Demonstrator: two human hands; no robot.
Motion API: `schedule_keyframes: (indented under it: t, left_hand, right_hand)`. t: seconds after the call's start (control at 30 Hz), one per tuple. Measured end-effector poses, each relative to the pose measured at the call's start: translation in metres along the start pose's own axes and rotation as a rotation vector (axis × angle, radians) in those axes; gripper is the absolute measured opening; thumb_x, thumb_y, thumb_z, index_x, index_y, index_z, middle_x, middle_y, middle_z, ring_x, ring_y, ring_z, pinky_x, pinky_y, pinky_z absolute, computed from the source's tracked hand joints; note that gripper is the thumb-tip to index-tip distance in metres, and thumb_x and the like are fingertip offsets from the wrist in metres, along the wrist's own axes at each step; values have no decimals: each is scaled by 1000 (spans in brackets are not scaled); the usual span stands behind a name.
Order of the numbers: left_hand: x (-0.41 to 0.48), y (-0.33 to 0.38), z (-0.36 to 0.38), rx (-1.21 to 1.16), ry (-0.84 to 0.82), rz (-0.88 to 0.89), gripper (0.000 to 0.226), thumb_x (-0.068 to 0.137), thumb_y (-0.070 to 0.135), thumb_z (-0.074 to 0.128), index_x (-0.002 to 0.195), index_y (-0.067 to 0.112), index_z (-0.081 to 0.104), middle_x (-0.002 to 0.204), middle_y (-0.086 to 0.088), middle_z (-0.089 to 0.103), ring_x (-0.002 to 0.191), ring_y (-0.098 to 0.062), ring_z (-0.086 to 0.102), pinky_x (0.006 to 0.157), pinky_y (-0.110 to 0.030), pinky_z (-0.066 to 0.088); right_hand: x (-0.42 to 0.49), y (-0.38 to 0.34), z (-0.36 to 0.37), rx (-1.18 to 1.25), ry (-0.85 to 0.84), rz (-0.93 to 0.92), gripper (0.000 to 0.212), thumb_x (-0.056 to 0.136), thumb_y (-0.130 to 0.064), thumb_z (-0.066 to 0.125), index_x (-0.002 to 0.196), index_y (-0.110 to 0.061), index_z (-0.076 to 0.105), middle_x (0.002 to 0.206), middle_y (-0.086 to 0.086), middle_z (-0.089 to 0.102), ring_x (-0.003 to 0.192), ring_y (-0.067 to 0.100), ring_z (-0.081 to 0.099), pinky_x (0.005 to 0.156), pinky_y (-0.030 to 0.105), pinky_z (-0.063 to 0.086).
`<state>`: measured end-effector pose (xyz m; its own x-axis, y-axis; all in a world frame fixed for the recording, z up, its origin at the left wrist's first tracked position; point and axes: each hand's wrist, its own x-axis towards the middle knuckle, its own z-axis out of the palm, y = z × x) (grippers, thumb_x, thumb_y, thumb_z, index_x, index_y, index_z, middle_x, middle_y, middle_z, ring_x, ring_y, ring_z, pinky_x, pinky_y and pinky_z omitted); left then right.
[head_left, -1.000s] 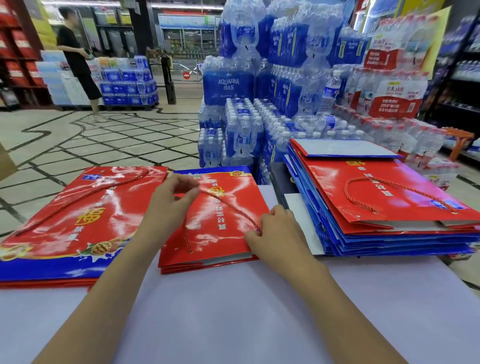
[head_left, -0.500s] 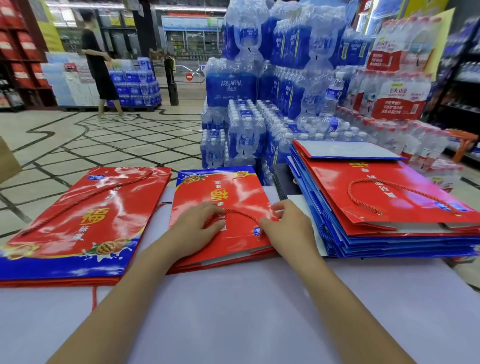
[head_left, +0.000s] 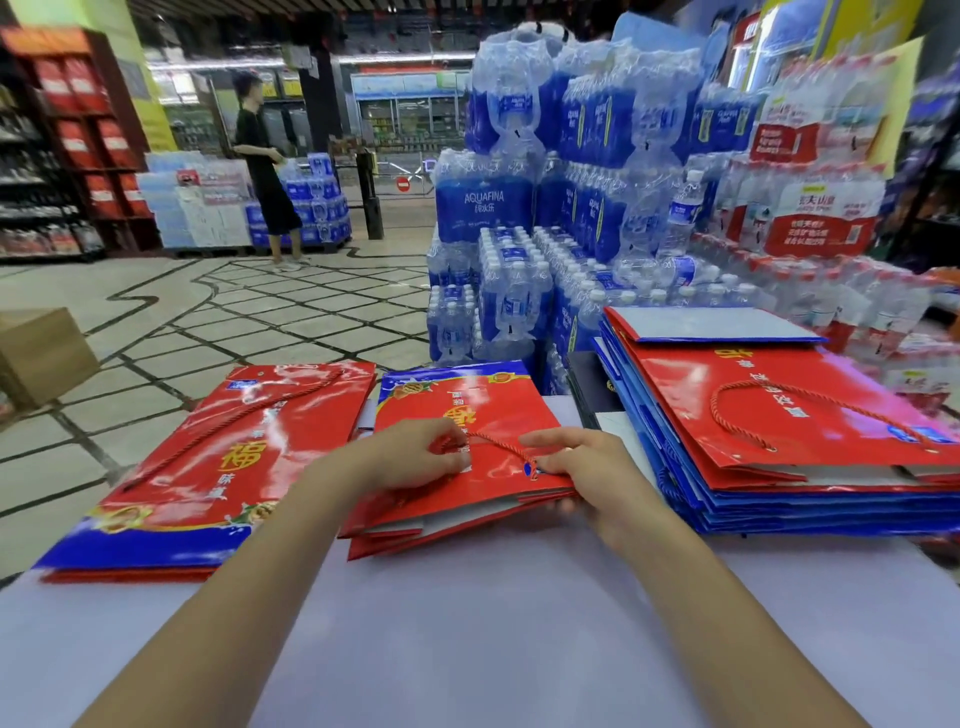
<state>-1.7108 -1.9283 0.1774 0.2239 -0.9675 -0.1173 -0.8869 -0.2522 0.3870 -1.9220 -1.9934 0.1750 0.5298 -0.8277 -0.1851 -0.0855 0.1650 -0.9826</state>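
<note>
**Light, glossy, and easy to crease: hold the edge, not the face**

The folded red gift bag (head_left: 498, 400) lies flat on the pale table (head_left: 467, 623) right in front of you. It sits between a larger bag (head_left: 234, 457) on your left and a tall stack of bags (head_left: 779, 415) on your right, with water packs (head_left: 519, 208) behind.

Judge it as coated paper board. It looks light and stiff across the panel but ready to kink at the folds, and the shiny face looks slick under dry fingers. The best holds seem to be the near open edge, where the layers part, and the rope handle (head_left: 498, 444), which is soft cord anchored at the eyelets. Pull the cord gently, since paper can tear there.

Your left hand (head_left: 410, 457) rests on the panel with its fingers (head_left: 441, 457) curled in, pinching the left end of the rope. Your right hand (head_left: 597, 473) grips the bag's near right corner. The forefinger lies along the top by the eyelet, and a fingertip shows under the edge, so the corner sits slightly raised.
</note>
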Motion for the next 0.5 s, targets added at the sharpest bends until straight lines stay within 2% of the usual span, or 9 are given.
schedule_keyframes:
  t: [0.1, 0.17, 0.2, 0.3, 0.4, 0.5]
  left_hand:
    - [-21, -4, -27, 42, 81, 73, 27, 101, 42, 42, 116, 27, 59, 110, 11, 60, 107, -12, 56, 92, -28, 42]
    - [-41, -15, -41, 30, 181, 87, 22, 103, 31, 40, 108, 28, 61, 103, 10, 63, 98, -11, 58, 85, -26, 43]
    - [-51, -22, -46, 28, 222, 89, 23, 103, 24, 41, 111, 27, 63, 106, 10, 64, 98, -10, 58, 88, -25, 44]
    - [-78, -38, -52, 40, 245, 137, 39, 95, 3, 51, 125, 25, 63, 121, 16, 59, 110, -1, 53, 95, -8, 37]
    - [-92, -40, -51, -21, 339, 240, 51, 88, 5, 64, 133, 29, 54, 132, 22, 48, 120, 12, 43, 97, 1, 26]
    - [-98, -36, -46, -167, 447, 308, 53, 85, 20, 67, 131, 40, 49, 133, 24, 47, 120, 22, 39, 100, -2, 28]
  right_hand:
    - [-5, -10, -5, 25, -17, -61, 35, 88, 7, 53, 93, -16, 79, 82, 8, 75, 51, 14, 57, 38, 22, 37]
    - [-7, -18, -7, 42, -26, -89, 35, 88, 9, 53, 95, -13, 78, 74, 7, 73, 42, 11, 51, 35, 21, 34]
    - [-9, -24, -8, 53, -29, -104, 34, 88, 10, 52, 96, -11, 77, 68, 7, 71, 37, 11, 46, 33, 20, 33]
    - [-17, -45, -8, 83, -37, -136, 33, 89, 12, 49, 96, -7, 75, 59, 6, 65, 36, 13, 42, 31, 19, 32]
    - [-27, -68, -8, 122, -37, -157, 32, 89, 13, 48, 99, -5, 73, 61, 9, 64, 39, 17, 43, 32, 19, 32]
    - [-40, -89, -11, 148, -42, -158, 30, 88, 13, 50, 97, -4, 73, 71, 12, 64, 43, 15, 45, 32, 17, 32]
